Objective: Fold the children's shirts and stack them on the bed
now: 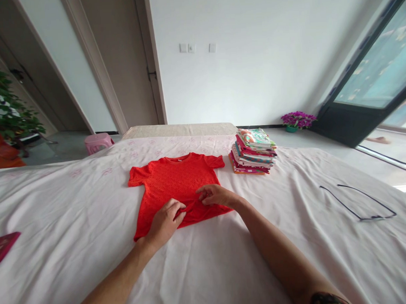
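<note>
A red short-sleeved shirt (172, 180) lies spread flat on the white bed sheet (228, 258), collar pointing away from me. My left hand (165, 221) rests on the shirt's lower middle, fingers curled and pinching the fabric. My right hand (214, 195) sits just to its right, fingers also closed on the red cloth, which is bunched into a small fold between the two hands.
A stack of folded colourful clothes (253, 158) stands right of the shirt. A thin black wire hanger (360, 203) lies on the sheet at right. A dark red item (1, 247) pokes in at the left edge. Beyond the bed are a pink stool (98, 141) and purple flowers (297, 119).
</note>
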The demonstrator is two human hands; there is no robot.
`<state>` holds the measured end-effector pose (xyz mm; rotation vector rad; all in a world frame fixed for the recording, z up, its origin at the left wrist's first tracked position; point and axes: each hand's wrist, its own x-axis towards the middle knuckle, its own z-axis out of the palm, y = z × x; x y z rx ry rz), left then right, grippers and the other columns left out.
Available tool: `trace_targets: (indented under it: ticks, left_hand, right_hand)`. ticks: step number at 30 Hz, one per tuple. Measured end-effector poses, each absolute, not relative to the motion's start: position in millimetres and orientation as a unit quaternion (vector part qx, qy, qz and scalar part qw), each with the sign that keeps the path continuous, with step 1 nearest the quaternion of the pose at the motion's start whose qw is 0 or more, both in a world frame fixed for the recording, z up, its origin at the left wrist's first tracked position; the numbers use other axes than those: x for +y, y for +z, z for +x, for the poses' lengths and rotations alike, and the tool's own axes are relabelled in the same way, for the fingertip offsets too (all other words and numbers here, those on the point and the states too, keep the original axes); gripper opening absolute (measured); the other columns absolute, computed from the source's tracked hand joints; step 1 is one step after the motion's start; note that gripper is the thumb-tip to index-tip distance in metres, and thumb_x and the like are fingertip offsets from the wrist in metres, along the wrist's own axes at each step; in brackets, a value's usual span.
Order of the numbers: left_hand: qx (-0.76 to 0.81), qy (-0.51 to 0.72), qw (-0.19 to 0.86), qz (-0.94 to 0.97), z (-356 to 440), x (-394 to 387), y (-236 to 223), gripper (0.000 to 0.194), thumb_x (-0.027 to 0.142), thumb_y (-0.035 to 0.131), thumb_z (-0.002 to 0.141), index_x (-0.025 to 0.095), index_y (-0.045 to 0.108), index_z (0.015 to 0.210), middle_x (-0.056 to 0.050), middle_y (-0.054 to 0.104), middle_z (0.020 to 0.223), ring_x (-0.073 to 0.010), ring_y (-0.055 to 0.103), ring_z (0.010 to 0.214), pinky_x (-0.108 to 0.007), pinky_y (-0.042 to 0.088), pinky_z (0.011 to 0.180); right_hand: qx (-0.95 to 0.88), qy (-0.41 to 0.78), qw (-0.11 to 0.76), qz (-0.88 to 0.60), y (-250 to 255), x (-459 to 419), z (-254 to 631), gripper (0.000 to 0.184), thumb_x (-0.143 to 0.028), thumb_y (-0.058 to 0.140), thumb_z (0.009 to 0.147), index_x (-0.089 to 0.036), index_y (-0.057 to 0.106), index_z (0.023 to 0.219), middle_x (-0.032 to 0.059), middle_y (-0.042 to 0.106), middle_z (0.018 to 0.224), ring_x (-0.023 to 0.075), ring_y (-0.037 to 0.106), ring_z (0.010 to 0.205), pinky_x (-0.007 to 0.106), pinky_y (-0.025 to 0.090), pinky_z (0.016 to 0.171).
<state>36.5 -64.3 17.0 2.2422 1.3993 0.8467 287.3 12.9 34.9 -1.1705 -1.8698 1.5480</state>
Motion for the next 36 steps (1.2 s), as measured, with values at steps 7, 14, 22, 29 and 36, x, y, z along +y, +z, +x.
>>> trace_targets:
  ticks: [7, 14, 22, 29, 36]
  left_hand:
    - [0.499, 0.291, 0.172, 0.798, 36.6, -64.9, 17.1, 0.016, 0.032, 0.063, 0.086, 0.024, 0.065, 0.099, -0.005, 0.064, 0.1, -0.0205, 0.063, 0.095, -0.032, 0.049, 0.086]
    - [0.509, 0.283, 0.156, 0.798, 37.3, -63.2, 15.5, 0.009, 0.022, 0.054, 0.088, 0.023, 0.061, 0.094, -0.004, 0.064, 0.096, -0.0191, 0.063, 0.092, -0.032, 0.048, 0.084]
    - [0.488, 0.302, 0.16, 0.803, 35.7, -65.3, 14.9, 0.015, 0.018, 0.054, 0.089, 0.023, 0.06, 0.102, -0.003, 0.063, 0.102, -0.019, 0.062, 0.098, -0.033, 0.049, 0.088]
    - [0.448, 0.312, 0.153, 0.823, 35.3, -75.5, 24.9, 0.015, 0.025, 0.059, 0.09, 0.024, 0.061, 0.105, -0.004, 0.06, 0.105, -0.0192, 0.059, 0.103, -0.034, 0.047, 0.093]
    - [0.435, 0.275, 0.209, 0.832, 34.7, -73.7, 25.9, 0.01, 0.025, 0.054, 0.094, 0.023, 0.064, 0.093, -0.001, 0.062, 0.094, -0.0153, 0.061, 0.091, -0.029, 0.046, 0.085]
  right_hand:
    - [-0.815, 0.332, 0.21, -0.425, 30.4, 4.3, 271.9, 0.017, -0.02, 0.072, 0.077, -0.019, 0.075, 0.094, -0.0012, 0.069, 0.08, 0.0121, 0.061, 0.071, 0.021, 0.042, 0.065]
    - [-0.811, 0.294, 0.239, -0.447, 35.5, -3.2, 270.0, 0.011, -0.018, 0.064, 0.081, -0.019, 0.072, 0.09, -0.0013, 0.071, 0.083, 0.0117, 0.061, 0.072, 0.02, 0.041, 0.064]
    - [-0.8, 0.345, 0.25, -0.422, 30.2, 0.2, 271.4, 0.026, -0.005, 0.061, 0.069, -0.017, 0.072, 0.089, -0.0017, 0.069, 0.079, 0.0102, 0.059, 0.068, 0.018, 0.042, 0.06]
    - [-0.789, 0.433, 0.216, -0.379, 40.3, 2.0, 283.8, 0.015, -0.027, 0.06, 0.084, -0.015, 0.07, 0.087, -0.0021, 0.064, 0.074, 0.0105, 0.054, 0.065, 0.02, 0.039, 0.058]
    - [-0.839, 0.175, 0.185, -0.482, 40.5, -5.3, 284.4, 0.012, -0.022, 0.056, 0.087, -0.021, 0.068, 0.086, 0.0002, 0.068, 0.079, 0.0123, 0.057, 0.068, 0.023, 0.033, 0.062]
